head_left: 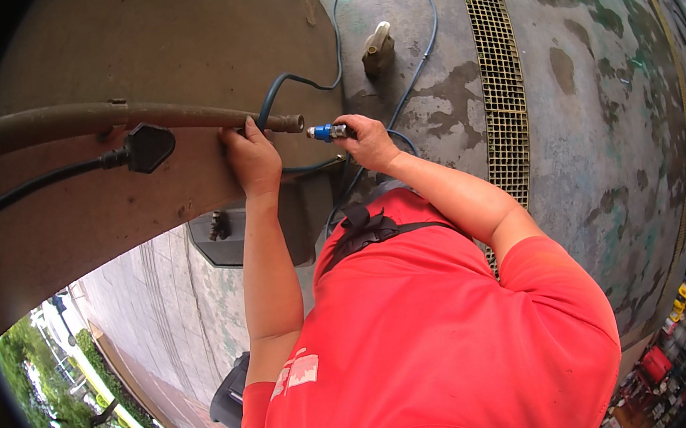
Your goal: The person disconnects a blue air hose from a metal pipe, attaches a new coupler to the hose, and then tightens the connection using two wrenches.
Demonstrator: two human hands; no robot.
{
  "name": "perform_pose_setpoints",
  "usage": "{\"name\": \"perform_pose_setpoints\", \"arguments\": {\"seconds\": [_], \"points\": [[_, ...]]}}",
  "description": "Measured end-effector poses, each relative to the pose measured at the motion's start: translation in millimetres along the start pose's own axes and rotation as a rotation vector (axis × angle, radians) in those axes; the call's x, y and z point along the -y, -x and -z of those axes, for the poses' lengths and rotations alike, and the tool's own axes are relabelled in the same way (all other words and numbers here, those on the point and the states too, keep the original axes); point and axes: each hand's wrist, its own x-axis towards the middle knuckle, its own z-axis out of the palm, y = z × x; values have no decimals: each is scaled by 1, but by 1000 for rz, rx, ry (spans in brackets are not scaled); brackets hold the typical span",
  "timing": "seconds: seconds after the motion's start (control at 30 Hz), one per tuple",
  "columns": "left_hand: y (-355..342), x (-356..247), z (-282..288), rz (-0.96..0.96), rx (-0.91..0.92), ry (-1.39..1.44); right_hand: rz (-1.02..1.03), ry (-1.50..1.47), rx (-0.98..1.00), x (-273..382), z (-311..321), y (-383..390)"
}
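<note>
My left hand (254,161) is closed round a blue hose (271,100) just below the end of a brown pipe (207,113). Its thumb touches the pipe's underside, and the palm side is partly hidden. A metal-tipped hose end (329,163) shows to the right of that hand. In my right hand (369,142) is a blue-and-metal hose coupling (326,133), pointed left. The coupling's tip is a short gap from the pipe's open end, not touching it.
A black plug (150,147) on a thick cable hangs left below the pipe. A brown jug (379,55) with a pale top stands on the wet-stained floor. A yellow floor grating (502,97) runs to the right. Several coloured items crowd the far right edge.
</note>
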Motion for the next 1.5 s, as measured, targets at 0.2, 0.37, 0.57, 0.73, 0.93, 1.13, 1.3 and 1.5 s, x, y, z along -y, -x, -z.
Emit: {"name": "perform_pose_setpoints", "arguments": {"seconds": [0.2,0.37,0.57,0.73,0.93,1.13,1.3,1.5], "points": [[1,-2,1,-4,5,13,-1,38,-2,-4,-2,-2],[1,-5,3,6,18,10,6,55,-13,-5,-2,0],[1,-9,2,8,16,7,-10,57,2,-8,-3,4],[2,-9,2,22,12,24,-30,34,177,-8,-8,24],[1,-6,1,8,0,12,-4,120,605,-12,-12,46],[-1,2,0,-30,-15,-15,6,122,655,-7,-13,47],[-1,-1,1,9,2,-35,-3,135,587,-13,-12,49],[0,-7,3,47,33,29,-26,146,566,-11,-11,50]]}}
